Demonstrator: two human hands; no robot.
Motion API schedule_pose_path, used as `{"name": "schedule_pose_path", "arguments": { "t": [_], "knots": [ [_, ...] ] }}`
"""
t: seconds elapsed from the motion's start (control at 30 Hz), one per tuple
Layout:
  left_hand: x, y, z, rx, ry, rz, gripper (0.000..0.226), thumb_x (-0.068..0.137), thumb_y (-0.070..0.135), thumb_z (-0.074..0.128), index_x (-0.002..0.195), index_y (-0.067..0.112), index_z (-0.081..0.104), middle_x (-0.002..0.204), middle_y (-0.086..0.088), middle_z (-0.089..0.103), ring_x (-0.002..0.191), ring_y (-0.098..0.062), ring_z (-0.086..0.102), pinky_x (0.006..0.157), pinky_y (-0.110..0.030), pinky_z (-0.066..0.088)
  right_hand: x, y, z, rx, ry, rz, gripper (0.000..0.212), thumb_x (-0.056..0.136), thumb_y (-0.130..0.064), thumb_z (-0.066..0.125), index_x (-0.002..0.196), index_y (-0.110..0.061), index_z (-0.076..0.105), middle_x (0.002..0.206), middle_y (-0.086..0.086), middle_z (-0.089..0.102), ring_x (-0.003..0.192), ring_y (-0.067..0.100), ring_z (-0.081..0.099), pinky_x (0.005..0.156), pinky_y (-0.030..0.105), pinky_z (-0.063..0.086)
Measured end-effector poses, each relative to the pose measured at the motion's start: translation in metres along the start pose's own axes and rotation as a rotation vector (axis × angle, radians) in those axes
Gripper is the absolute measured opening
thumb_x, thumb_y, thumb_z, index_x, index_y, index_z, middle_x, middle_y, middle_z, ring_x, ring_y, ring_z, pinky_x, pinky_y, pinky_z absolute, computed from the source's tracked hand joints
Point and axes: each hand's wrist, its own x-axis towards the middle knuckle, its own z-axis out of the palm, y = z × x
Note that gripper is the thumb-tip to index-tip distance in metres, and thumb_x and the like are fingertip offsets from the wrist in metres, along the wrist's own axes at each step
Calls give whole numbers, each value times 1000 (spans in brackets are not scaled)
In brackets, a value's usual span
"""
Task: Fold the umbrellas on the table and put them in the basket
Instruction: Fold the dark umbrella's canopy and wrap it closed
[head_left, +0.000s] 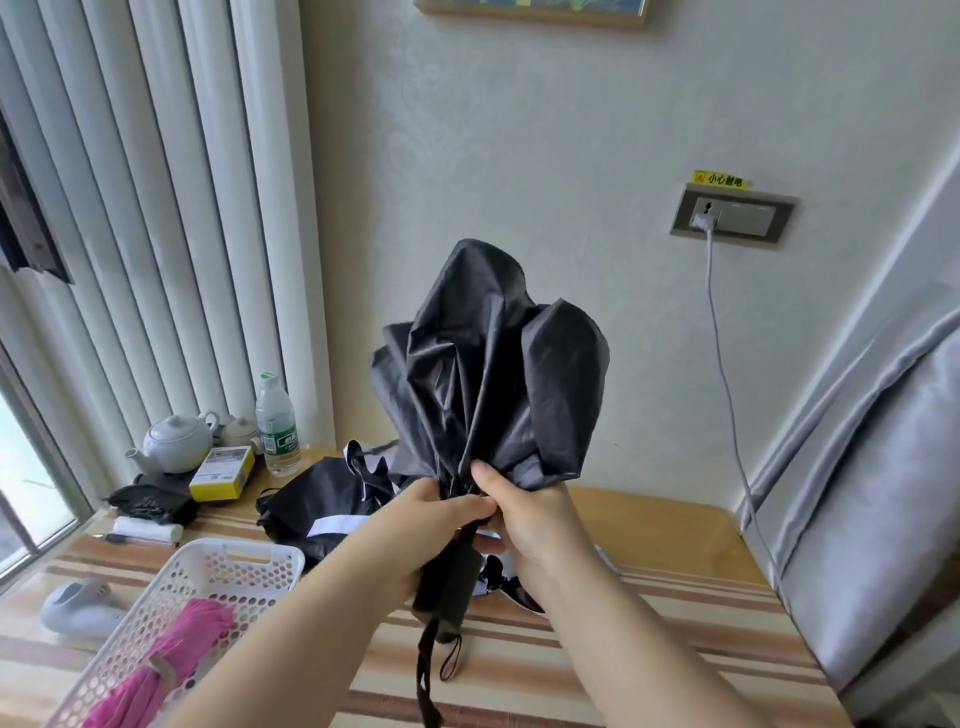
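- A black fabric folding umbrella (488, 374) is being held upright above the striped wooden table (649, 603), its canopy collapsed but loose and billowing upward, its wrist strap dangling below the handle.
- The shaft at the gathered base of the canopy is being gripped by the left hand (441, 514), fingers curled round it; the same bunched spot is being pinched by the right hand (524, 512), thumb up against the cloth and fingers wrapped behind.
- A white perforated plastic basket (228, 566) is sitting on the table to the left of the umbrella, and a rolled pink umbrella (171, 654) is already lying in it.
- Another black-and-white umbrella (322, 501) is lying unfolded on the table just behind the held one, between it and a clear plastic water bottle (277, 426).
- Judged risks — the loose panels are likely to be wound unevenly if the cloth is not being smoothed pleat by pleat, so the strap may not close; a rib could be caught and bent under a tight grip; the shaft may spring out if it is not latched.
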Motion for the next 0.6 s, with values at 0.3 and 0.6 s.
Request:
{"name": "schedule_pose_path", "arguments": {
  "t": [0.3,0.6],
  "knots": [
    [8,0,4,-174,-81,27,14,94,14,56,90,0,56,65,-6,57,52,-16,47,54,-28,44,4,-11,-18,-176,-49,-68,25,81,-37,75,90,-14,72,89,4,75,87,18,71,88,36,55],
    [14,-10,3,-444,-7,-18,16,98,20,48,96,4,48,67,-7,56,45,-17,47,56,-29,43,10,-33,-51,-322,225,-256,7,94,-16,53,93,-20,59,97,4,68,81,14,66,62,24,45]
  ]
}}
